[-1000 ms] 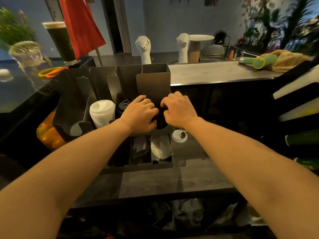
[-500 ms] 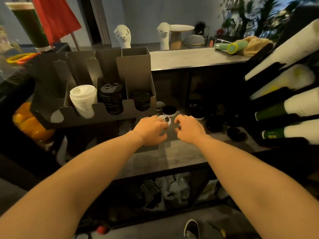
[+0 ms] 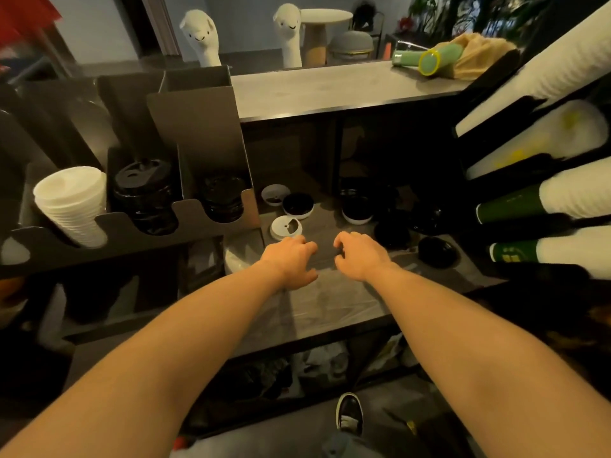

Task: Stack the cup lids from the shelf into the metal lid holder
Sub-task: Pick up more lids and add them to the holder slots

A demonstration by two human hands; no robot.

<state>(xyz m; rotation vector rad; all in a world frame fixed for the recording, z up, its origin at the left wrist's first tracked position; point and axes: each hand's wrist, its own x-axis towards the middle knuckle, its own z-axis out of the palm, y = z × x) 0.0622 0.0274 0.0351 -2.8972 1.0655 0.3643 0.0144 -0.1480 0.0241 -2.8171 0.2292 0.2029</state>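
The metal lid holder (image 3: 198,127) stands at the left with a stack of white lids (image 3: 74,203) and two stacks of black lids (image 3: 145,196) (image 3: 222,200) in its slots. Loose lids lie on the shelf (image 3: 330,302): a white lid (image 3: 286,227) just beyond my left hand, a black-and-white lid (image 3: 297,204), another white one (image 3: 275,194), and several dark lids (image 3: 438,252) to the right. My left hand (image 3: 291,259) and right hand (image 3: 358,256) hover over the shelf side by side, fingers loosely curled, holding nothing.
Rows of paper cups (image 3: 562,196) lie in a dispenser at the right. An upper counter (image 3: 330,87) carries two llama figures (image 3: 201,38) and a green bottle (image 3: 436,57). Clutter fills the space below the shelf. A shoe (image 3: 348,411) shows on the floor.
Both hands left the right slot of the holder, came down to the shelf and now hover empty near the loose white lid. My view swung right and down.
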